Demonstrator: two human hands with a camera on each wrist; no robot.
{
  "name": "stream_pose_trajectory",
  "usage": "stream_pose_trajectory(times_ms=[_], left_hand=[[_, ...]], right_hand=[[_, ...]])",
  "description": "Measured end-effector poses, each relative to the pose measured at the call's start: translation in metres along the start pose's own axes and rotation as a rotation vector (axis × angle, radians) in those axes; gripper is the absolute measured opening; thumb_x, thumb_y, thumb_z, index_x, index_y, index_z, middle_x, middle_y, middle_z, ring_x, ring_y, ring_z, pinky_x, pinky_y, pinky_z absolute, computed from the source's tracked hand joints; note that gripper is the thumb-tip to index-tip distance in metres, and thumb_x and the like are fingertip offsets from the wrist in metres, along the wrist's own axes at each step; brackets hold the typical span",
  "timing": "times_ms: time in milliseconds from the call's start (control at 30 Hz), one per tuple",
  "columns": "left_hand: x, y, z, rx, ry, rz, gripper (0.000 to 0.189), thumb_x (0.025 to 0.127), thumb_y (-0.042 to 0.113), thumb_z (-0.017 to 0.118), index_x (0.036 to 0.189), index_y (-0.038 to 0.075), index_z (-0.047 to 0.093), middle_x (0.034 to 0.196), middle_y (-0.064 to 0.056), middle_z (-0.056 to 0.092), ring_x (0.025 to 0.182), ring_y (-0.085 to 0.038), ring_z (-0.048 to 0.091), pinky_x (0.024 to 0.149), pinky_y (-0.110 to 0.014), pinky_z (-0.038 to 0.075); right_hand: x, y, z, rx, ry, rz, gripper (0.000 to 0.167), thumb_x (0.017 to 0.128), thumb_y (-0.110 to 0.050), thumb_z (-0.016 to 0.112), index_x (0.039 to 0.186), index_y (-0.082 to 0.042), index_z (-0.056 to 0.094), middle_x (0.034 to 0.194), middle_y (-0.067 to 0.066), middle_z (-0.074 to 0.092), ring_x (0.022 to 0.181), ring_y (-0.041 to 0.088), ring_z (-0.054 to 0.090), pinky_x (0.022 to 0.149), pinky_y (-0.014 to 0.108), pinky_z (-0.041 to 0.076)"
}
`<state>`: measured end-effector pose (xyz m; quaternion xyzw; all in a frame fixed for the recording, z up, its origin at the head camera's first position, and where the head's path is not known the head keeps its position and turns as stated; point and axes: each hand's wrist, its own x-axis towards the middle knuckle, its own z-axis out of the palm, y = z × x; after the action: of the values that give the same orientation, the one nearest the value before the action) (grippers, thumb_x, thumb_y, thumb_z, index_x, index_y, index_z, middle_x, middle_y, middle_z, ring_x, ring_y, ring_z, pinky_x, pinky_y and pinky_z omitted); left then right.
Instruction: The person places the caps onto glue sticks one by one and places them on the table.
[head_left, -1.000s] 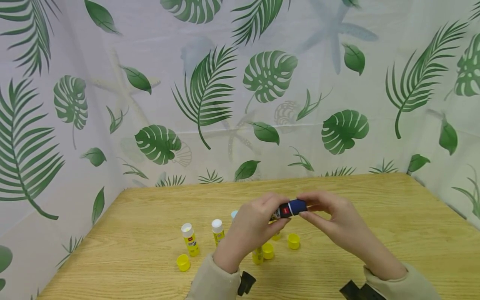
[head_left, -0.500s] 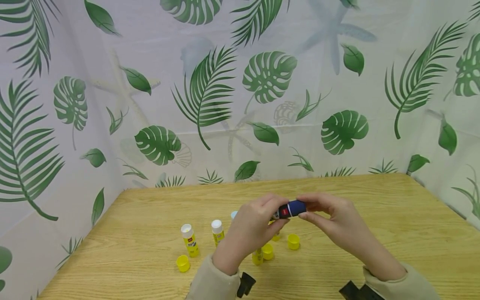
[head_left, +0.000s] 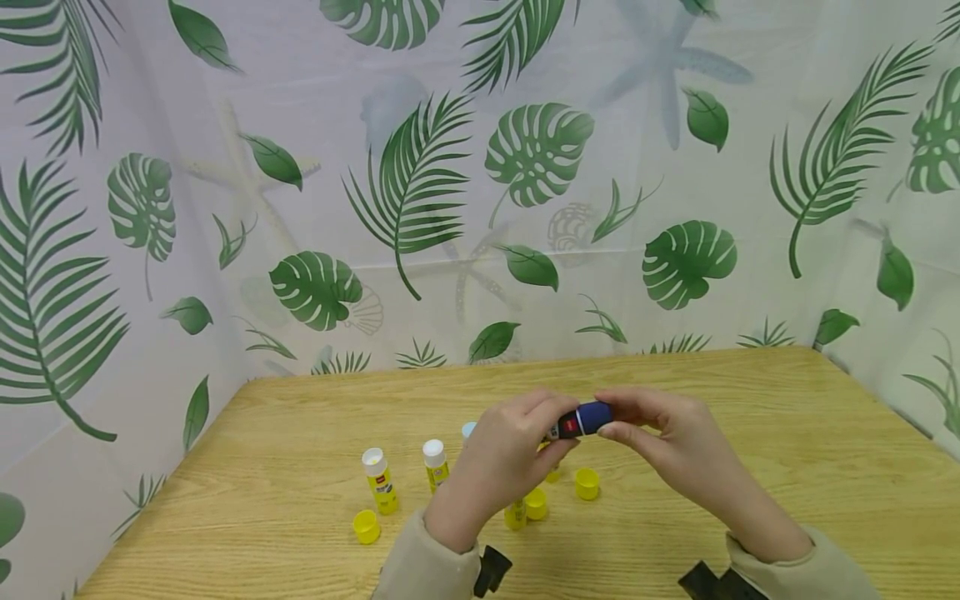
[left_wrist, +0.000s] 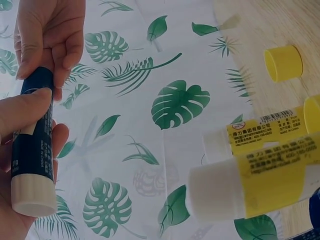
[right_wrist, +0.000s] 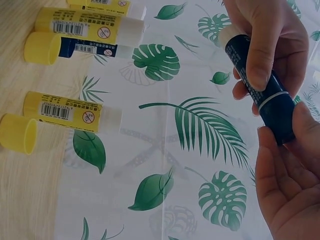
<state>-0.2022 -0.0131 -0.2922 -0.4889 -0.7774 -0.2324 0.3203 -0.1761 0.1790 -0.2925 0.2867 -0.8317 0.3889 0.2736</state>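
Both hands hold a dark navy glue stick [head_left: 572, 424] above the table, tilted nearly level in the head view. My left hand [head_left: 510, 450] grips its body, thumb along the label, with the white base [left_wrist: 34, 195] showing below the fingers in the left wrist view. At the other end, the fingertips of my right hand [head_left: 675, 433] pinch the navy cap [head_left: 596, 417], which sits on the stick behind a thin white ring. Uncapped yellow glue sticks stand upright, one [head_left: 381, 481] at the left and another [head_left: 435, 463] close to my left forearm, white ends up.
Yellow caps lie on the wooden table [head_left: 285, 433]: one cap [head_left: 367, 527] at the left, another cap [head_left: 587, 483] below my hands. A further yellow stick [head_left: 515, 512] and a blue-bodied stick [right_wrist: 95, 48] are partly hidden. A leaf-print cloth [head_left: 465, 208] encloses the table's back and sides.
Almost nothing differs. The hands and the navy glue stick have sunk very slightly in the head view, with the cap still on and the grip unchanged.
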Motion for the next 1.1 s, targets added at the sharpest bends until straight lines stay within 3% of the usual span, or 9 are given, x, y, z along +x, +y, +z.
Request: stream_pose_trajectory(times_ms=[700, 1100], left_hand=[[-0.0015, 0.0002, -0.0069, 0.036, -0.04, 0.002, 0.027, 0.073, 0.007, 0.071, 0.098, 0.003, 0.062, 0.09, -0.003, 0.062, 0.076, -0.011, 0.059, 0.07, -0.014, 0.044], [-0.0027, -0.0003, -0.0069, 0.018, -0.051, 0.008, 0.028, 0.074, 0.008, 0.071, 0.099, 0.002, 0.062, 0.089, -0.004, 0.062, 0.075, -0.011, 0.059, 0.069, -0.013, 0.044]], right_hand=[[0.001, -0.0017, 0.0072, -0.034, 0.017, -0.075, 0.022, 0.071, 0.004, 0.068, 0.092, 0.0, 0.064, 0.082, 0.004, 0.066, 0.069, 0.006, 0.06, 0.057, 0.022, 0.048], [-0.0006, -0.0043, 0.006, -0.036, -0.015, -0.021, 0.017, 0.076, -0.001, 0.066, 0.093, -0.003, 0.064, 0.081, 0.0, 0.066, 0.067, 0.004, 0.058, 0.056, 0.024, 0.048]])
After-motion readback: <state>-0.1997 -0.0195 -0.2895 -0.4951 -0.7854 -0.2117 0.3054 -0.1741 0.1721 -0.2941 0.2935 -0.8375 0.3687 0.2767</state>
